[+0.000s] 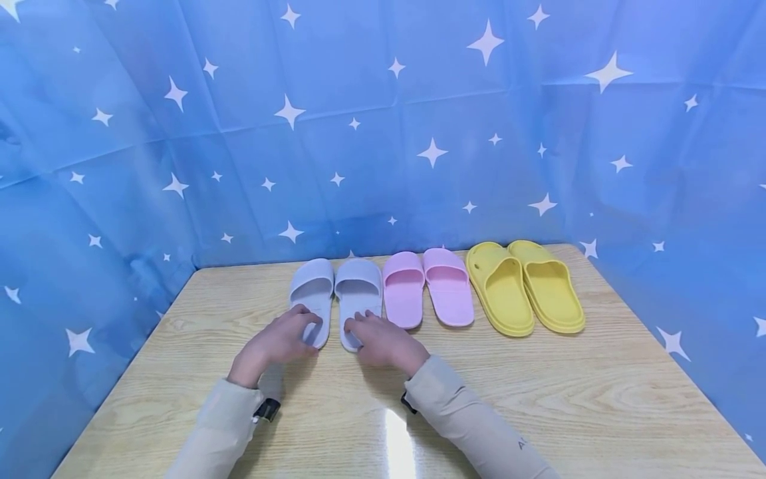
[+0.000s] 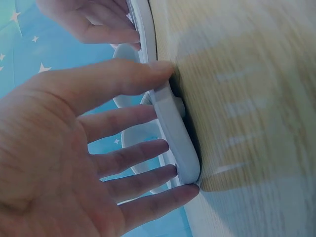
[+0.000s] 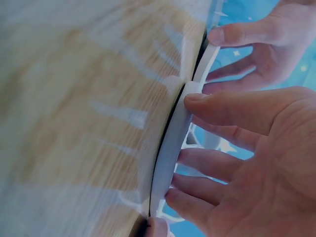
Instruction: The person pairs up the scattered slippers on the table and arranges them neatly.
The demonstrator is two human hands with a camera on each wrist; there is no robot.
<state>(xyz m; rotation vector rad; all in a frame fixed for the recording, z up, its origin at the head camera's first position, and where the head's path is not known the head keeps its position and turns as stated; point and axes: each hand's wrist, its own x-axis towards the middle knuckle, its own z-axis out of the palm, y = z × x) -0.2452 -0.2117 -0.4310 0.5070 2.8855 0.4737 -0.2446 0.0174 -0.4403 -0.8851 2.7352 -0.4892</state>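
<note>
Two pale grey slippers lie side by side with their toe straps toward the backdrop. My left hand (image 1: pixel 281 340) is at the heel end of the left grey slipper (image 1: pixel 312 269). In the left wrist view its thumb and nearly straight fingers meet the edge of the grey sole (image 2: pixel 177 140). My right hand (image 1: pixel 383 340) is over the heel end of the right grey slipper (image 1: pixel 359 271). The right wrist view shows its thumb on the side of that sole (image 3: pixel 168 143), with the other fingers spread loosely along it.
A pink pair, with its left slipper (image 1: pixel 403 299) beside my right hand, stands in the same row. Farther right is a yellow pair, including a yellow slipper (image 1: pixel 553 299). All rest on a wooden table (image 1: pixel 538 392) before a blue star-patterned curtain (image 1: pixel 359 153).
</note>
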